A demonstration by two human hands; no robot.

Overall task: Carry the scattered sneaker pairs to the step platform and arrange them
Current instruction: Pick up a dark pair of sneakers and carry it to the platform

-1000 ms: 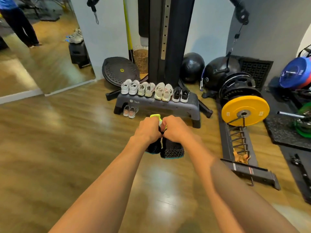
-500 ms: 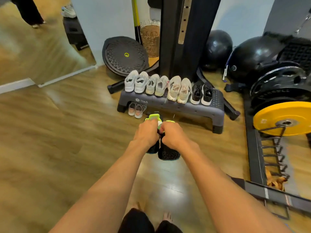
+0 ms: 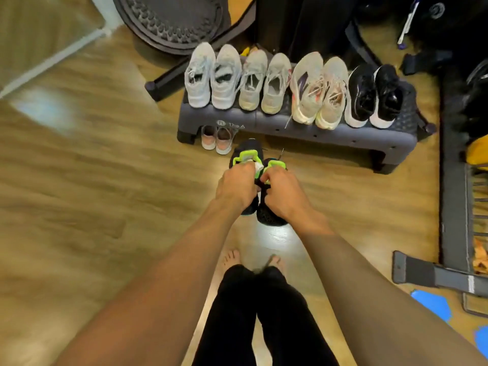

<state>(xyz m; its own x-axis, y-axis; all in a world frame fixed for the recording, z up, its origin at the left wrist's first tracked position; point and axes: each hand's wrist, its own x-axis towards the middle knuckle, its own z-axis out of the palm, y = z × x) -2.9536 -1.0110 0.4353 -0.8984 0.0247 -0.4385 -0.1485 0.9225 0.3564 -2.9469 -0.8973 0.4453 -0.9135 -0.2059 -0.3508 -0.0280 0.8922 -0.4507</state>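
I hold a pair of black knit sneakers with lime-green heel tabs in front of me, just short of the grey step platform (image 3: 290, 129). My left hand (image 3: 235, 187) grips the left black sneaker (image 3: 244, 154); my right hand (image 3: 284, 194) grips the right black sneaker (image 3: 272, 216). On the platform stand several pairs in a row: white sneakers (image 3: 212, 77), beige sneakers (image 3: 264, 83), cream sneakers with pink laces (image 3: 319, 91) and black sneakers with white soles (image 3: 375, 95). A small pink pair (image 3: 216, 140) sits on the floor under the platform's left end.
A black cable-machine column (image 3: 295, 19) and a round balance disc (image 3: 171, 19) stand behind the platform. A plate rack's grey base (image 3: 449, 180) runs along the right. Blue tape marks (image 3: 430, 303) lie on the wooden floor at lower right. My bare feet (image 3: 232, 258) are below my hands.
I have walked closer to the platform with the black pair in both hands, and my view has tilted down, so my legs and feet now show.
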